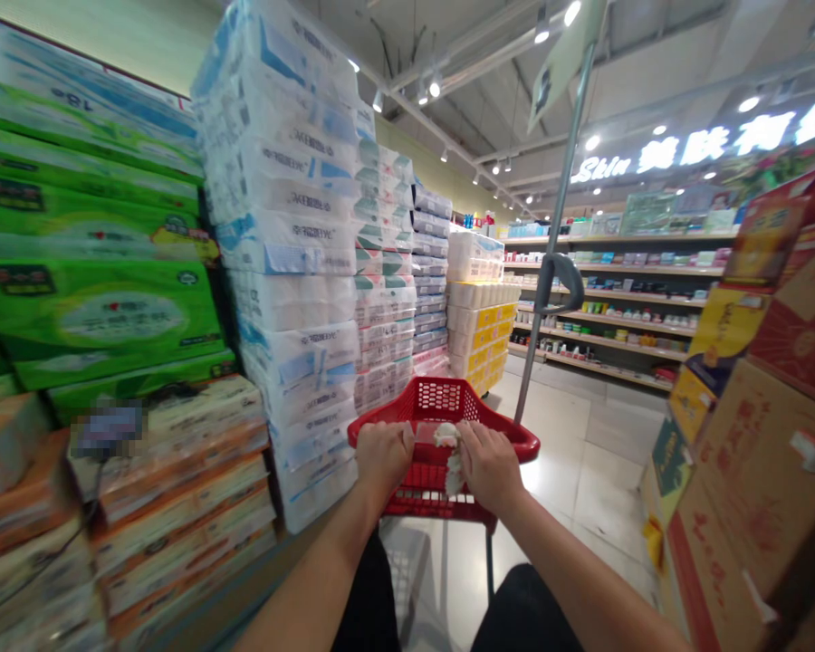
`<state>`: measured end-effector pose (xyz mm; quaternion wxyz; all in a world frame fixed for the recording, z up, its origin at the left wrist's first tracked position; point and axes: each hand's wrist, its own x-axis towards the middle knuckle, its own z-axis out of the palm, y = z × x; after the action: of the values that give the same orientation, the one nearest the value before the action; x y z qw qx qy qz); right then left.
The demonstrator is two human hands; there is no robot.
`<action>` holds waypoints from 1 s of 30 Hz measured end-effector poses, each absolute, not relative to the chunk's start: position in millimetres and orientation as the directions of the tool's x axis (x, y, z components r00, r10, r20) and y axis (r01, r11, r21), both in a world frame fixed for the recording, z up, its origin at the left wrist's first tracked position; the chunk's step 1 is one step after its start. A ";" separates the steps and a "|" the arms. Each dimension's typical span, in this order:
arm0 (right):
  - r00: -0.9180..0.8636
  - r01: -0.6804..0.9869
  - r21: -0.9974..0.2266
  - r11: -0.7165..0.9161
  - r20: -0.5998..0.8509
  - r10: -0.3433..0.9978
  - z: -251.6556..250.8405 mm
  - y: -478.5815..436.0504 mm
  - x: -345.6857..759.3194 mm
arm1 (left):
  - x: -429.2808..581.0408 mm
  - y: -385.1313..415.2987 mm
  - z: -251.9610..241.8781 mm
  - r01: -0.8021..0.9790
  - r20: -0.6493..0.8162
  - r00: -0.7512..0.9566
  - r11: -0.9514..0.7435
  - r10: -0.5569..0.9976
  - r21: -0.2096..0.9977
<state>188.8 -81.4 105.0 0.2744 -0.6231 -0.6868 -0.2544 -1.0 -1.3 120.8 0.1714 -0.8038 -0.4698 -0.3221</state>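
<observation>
In front of me is a red plastic shopping cart (441,396) with a perforated basket. My left hand (384,460) is closed around the left part of its handle. On the right part, my right hand (490,466) is wrapped over the same handle. A cream-coloured ruffled thing (454,473), perhaps a fabric band, hangs by the fingers of my right hand; how it is held is hidden. From the cart's right side rises a slanting metal pole (543,340) with a grey loop (562,285) and a sign at the top.
Tall stacks of wrapped paper rolls (299,299) and green tissue packs (101,308) line the left. Orange-and-cream packs (190,498) lie lower there. Cardboard cartons (753,471) crowd the right. Ahead, pale floor tiles (584,453) lead to stocked shelves (625,303).
</observation>
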 end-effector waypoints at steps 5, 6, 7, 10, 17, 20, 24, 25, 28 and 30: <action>0.102 0.990 -0.131 -0.044 0.478 0.873 135.4 -72.4 191.3 | 0.5 -3.4 122.8 0.864 0.664 0.355 -0.503 0.658 0.036; 0.131 0.985 -0.158 -0.068 0.427 0.895 141.5 -70.4 192.1 | 0.6 -3.7 123.2 0.864 0.661 0.357 -0.502 0.660 0.034; 0.153 0.980 -0.179 -0.089 0.383 0.911 146.2 -68.8 192.8 | 0.7 -4.0 123.4 0.865 0.659 0.359 -0.500 0.661 0.031; 0.179 0.973 -0.204 -0.111 0.355 0.917 147.8 -67.1 194.2 | 0.5 -4.2 123.6 0.865 0.662 0.361 -0.501 0.657 0.025; -0.039 0.997 -0.018 0.070 0.691 0.722 104.3 -74.7 191.7 | -0.8 -2.9 122.2 0.866 0.678 0.345 -0.498 0.649 0.036; 0.005 0.999 -0.038 0.028 0.684 0.730 105.9 -75.6 188.4 | -1.0 -2.2 121.5 0.864 0.681 0.345 -0.503 0.646 0.039; 0.154 0.986 -0.133 -0.102 0.486 0.860 136.0 -72.9 184.7 | -1.1 -2.0 121.6 0.865 0.680 0.351 -0.501 0.644 0.027; 0.182 0.980 -0.148 -0.130 0.427 0.886 143.7 -71.9 185.0 | -1.3 -2.2 121.9 0.865 0.678 0.354 -0.501 0.644 0.025; 0.225 0.968 -0.180 -0.173 0.329 0.917 155.2 -69.0 187.6 | -2.0 -2.7 122.7 0.865 0.669 0.359 -0.501 0.651 0.024; 0.218 0.969 -0.190 -0.158 0.353 0.910 150.2 -68.5 189.1 | -2.6 -2.7 122.7 0.866 0.666 0.358 -0.499 0.655 0.025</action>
<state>189.1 -68.5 150.2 0.1893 -0.7570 -0.6206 -0.0777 -2.6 -2.7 122.7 0.1680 -0.8068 -0.4712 -0.3144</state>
